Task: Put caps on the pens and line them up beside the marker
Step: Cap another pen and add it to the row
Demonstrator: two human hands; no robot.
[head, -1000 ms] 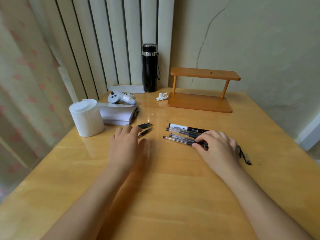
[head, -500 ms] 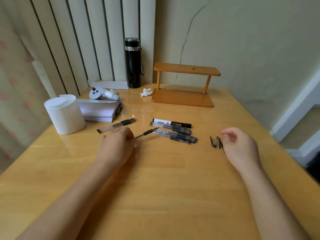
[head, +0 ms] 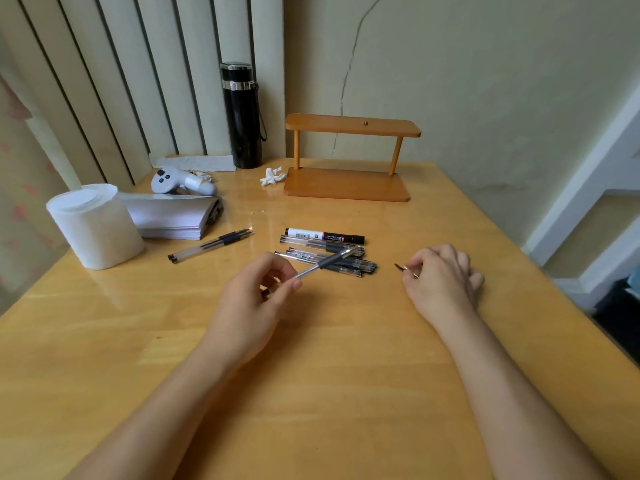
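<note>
A black-and-white marker [head: 323,234] lies on the wooden table [head: 311,375]. Just in front of it lie several capped clear pens [head: 349,263], side by side. My left hand [head: 254,303] holds an uncapped pen [head: 327,261] by its back end, with the tip pointing right over the capped pens. My right hand [head: 440,275] is right of the pens, fingers closed on a small dark pen cap [head: 400,267]. Further left, two uncapped pens [head: 211,244] lie close together on the table.
A white paper roll [head: 93,225] and a stack of paper [head: 173,216] sit at the left. A white controller [head: 181,181], a black flask [head: 242,116], a small white figure [head: 272,176] and a wooden shelf [head: 349,161] stand at the back.
My left hand has lifted the uncapped pen off the table and turned it towards the right. My right hand has closed on the cap that lay beside it.
</note>
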